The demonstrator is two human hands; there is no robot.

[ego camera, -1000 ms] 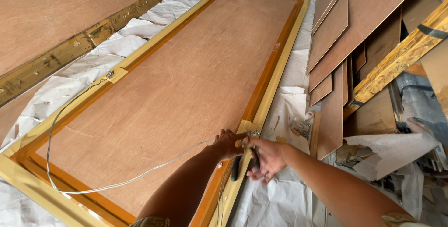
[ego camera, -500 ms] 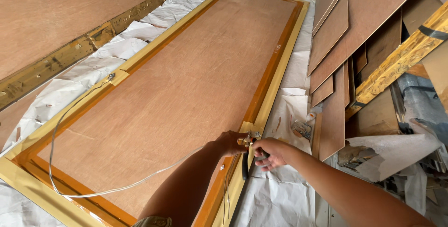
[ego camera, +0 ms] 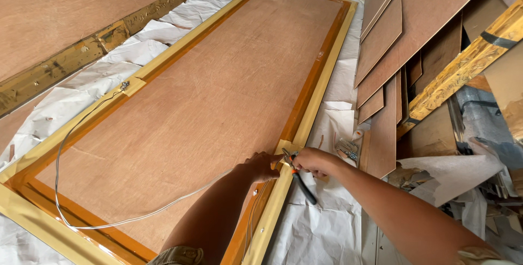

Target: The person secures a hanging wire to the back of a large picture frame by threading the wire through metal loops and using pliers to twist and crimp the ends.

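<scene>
A large framed board lies flat, its brown backing panel (ego camera: 218, 96) edged by a gold frame (ego camera: 321, 88). A thin silver wire (ego camera: 57, 156) runs from a fitting on the left rail (ego camera: 126, 85) in a loop across the panel to the right rail. My left hand (ego camera: 263, 166) pinches the wire end at the right rail, by a small gold bracket (ego camera: 287, 148). My right hand (ego camera: 316, 160) grips pliers (ego camera: 298, 176) with orange and black handles, jaws at the same spot.
White plastic sheeting (ego camera: 321, 227) covers the floor under the frame. Brown board offcuts (ego camera: 403, 41) lean in a stack at right, with a carved gold moulding (ego camera: 463, 71) and crumpled paper (ego camera: 452, 172). A small metal fitting (ego camera: 347, 149) lies beside the frame. Another panel (ego camera: 60, 8) rests at left.
Both hands have shifted slightly up the right rail. The pliers now point at the bracket, and the wire loop has slid a little leftward on the panel.
</scene>
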